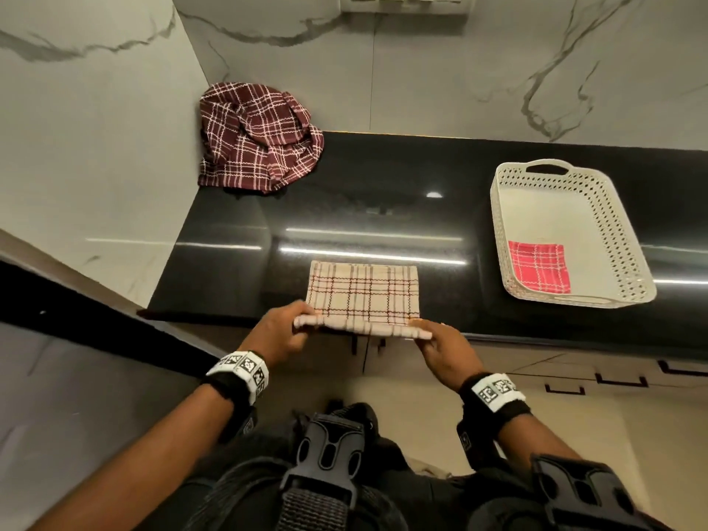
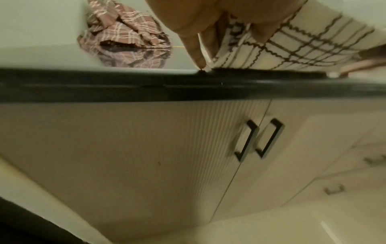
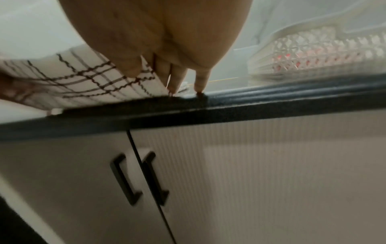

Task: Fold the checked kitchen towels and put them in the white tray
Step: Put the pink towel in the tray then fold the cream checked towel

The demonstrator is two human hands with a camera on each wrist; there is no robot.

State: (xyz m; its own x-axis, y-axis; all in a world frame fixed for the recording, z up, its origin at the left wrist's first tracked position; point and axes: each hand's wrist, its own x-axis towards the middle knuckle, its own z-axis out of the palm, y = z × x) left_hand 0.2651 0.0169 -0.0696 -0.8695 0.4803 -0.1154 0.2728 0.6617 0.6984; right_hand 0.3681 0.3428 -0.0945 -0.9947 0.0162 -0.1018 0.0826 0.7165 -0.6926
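We see a beige checked cloth kitchen towel (image 1: 364,291), partly folded, lying at the near edge of the glossy black stone worktop (image 1: 383,208). The left hand (image 1: 281,331) pinches the towel's near left corner, and the right hand (image 1: 446,348) pinches its near right corner, lifting the near hem slightly off the worktop. At the far left, in the corner of the marble-patterned wall (image 1: 95,109), a crumpled maroon checked towel (image 1: 256,138) lies unfolded. To the right stands the white perforated plastic tray (image 1: 628,239), well apart from the hands; a folded red checked towel (image 1: 538,266) lies in its near left corner.
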